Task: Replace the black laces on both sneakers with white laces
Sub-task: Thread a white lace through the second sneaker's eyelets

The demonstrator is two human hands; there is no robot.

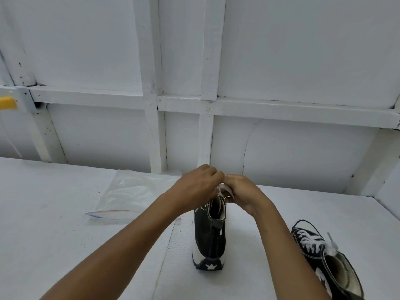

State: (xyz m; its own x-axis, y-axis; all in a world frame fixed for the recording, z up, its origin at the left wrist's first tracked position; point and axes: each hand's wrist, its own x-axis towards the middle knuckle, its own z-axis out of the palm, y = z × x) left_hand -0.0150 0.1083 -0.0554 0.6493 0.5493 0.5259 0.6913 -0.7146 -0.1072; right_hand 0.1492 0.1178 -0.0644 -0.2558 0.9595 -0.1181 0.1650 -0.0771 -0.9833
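Upright on the white surface (pixel 65 234), centre sneaker (pixel 210 237), heel toward camera, toe pointed away at the wall (pixel 281 61), white star patch (pixel 210 266) on the heel of the sole. Black canvas upper, white sole, collar open. Just above the collar, left hand (pixel 198 185), fingers curled, grip closed on a white lace (pixel 223 188). Just beside it, right hand (pixel 242 191), knuckles near touching, fingers curled too, grip pinching the same white lace over the top of the tongue. Lace bunched between the two hands and blurred; eyelet in use not readable, probably one of the topmost. Bare left forearm (pixel 129 234) crossing in from lower left; right forearm (pixel 287 245) likewise from the bottom edge. At lower right, second sneaker (pixel 324 260), well apart from the centre one, toe angled up-left, collar opening toward camera, partly cut by the frame edge. Threaded with white laces (pixel 311 243) criss-crossed up the front, loose ends sticking up near the collar. Clear zip bag (pixel 129 195) flat on the surface, left of the centre sneaker, near corner hidden behind the left forearm, coloured seal strip along the near edge. Seam line in the surface running toward camera just left of the centre sneaker. Behind the surface, white wall with painted timber framing in a grid. At the far left edge, yellow object (pixel 7 102), blurred, cut off by the frame.
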